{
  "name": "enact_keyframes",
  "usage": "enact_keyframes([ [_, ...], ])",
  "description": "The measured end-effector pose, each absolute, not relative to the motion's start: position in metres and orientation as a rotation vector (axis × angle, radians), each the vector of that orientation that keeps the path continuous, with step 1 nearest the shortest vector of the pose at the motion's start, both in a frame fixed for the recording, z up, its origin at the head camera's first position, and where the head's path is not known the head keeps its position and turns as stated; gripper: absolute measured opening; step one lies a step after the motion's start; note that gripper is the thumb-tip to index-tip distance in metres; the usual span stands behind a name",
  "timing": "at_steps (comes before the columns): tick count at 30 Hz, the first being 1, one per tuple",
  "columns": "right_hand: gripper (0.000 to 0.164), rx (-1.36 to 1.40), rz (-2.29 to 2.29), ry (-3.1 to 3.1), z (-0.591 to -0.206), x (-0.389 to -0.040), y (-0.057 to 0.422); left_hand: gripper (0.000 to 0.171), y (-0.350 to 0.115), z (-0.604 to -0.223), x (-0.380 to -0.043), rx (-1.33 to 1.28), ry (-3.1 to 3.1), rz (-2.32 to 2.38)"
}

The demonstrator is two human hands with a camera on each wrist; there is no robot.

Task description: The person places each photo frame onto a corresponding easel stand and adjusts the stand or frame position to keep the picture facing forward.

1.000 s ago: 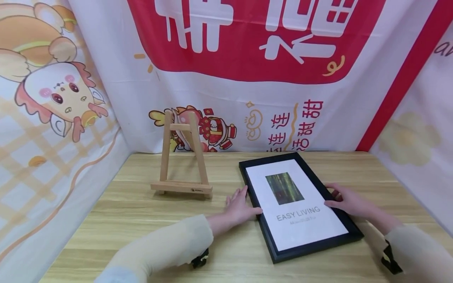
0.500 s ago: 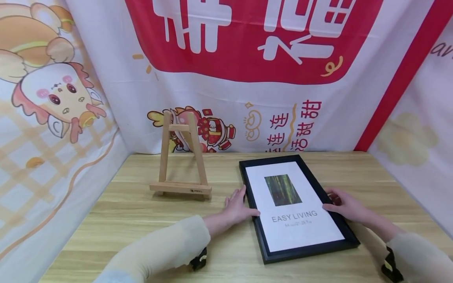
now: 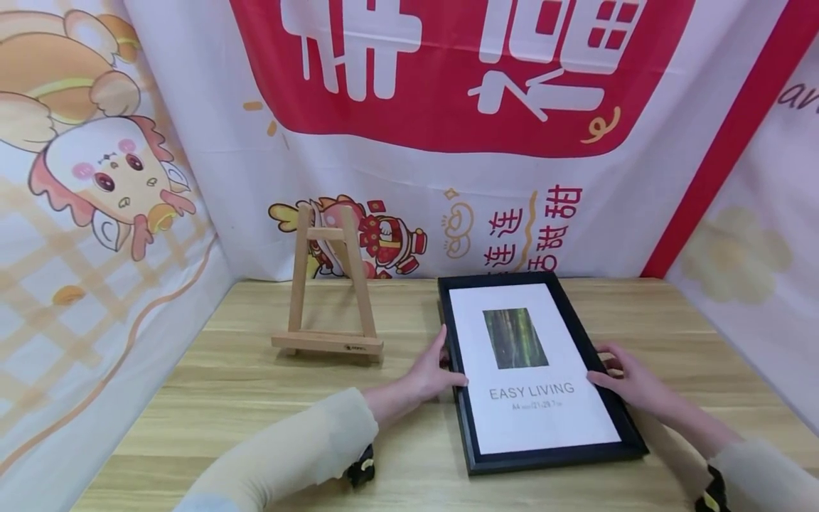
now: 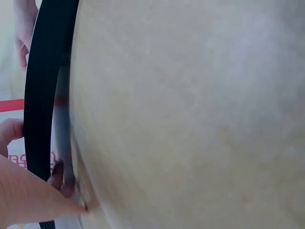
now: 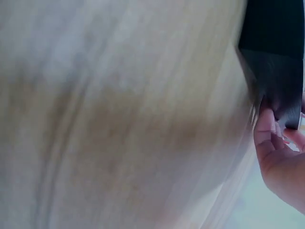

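A black picture frame [image 3: 542,375] with a white "EASY LIVING" insert and a small green-brown image lies face up between my two hands. My left hand [image 3: 424,378] grips its left side, thumb on the front face and fingers at the side edge. On the opposite side my right hand [image 3: 630,377] holds the frame, thumb over the front; in the right wrist view its fingers [image 5: 265,126] curl against the dark side edge. A small wooden easel [image 3: 328,343] stands left of the frame, with nothing on its ledge.
The wood-grain table [image 3: 256,398] carries the easel and reaches back to a printed cloth wall [image 3: 384,163]. A cartoon-printed cloth [image 3: 109,284] bounds the left side, and a white cloth [image 3: 761,235] the right.
The picture frame has turned slightly counter-clockwise, so it sits straighter, and its near end has shifted left. Its far end appears a little higher in view. Both hands have kept their hold; the easel stays put.
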State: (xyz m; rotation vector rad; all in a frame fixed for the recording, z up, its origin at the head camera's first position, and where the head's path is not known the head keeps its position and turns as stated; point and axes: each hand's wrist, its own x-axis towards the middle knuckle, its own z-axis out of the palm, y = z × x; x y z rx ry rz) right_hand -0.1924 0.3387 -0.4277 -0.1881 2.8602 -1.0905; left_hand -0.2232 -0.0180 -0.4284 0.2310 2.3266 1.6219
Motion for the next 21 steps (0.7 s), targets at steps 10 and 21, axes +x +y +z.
enact_keyframes([
  [10,0.052,-0.226,-1.316,2.917,-0.414,-0.187,0.328,0.130,-0.027,-0.410,-0.227,0.282,2.087,1.782],
  [21,0.056,-0.224,-1.481,2.973,-0.380,-0.182,0.304,0.127,-0.055,-0.369,-0.233,0.462,2.091,1.813],
])
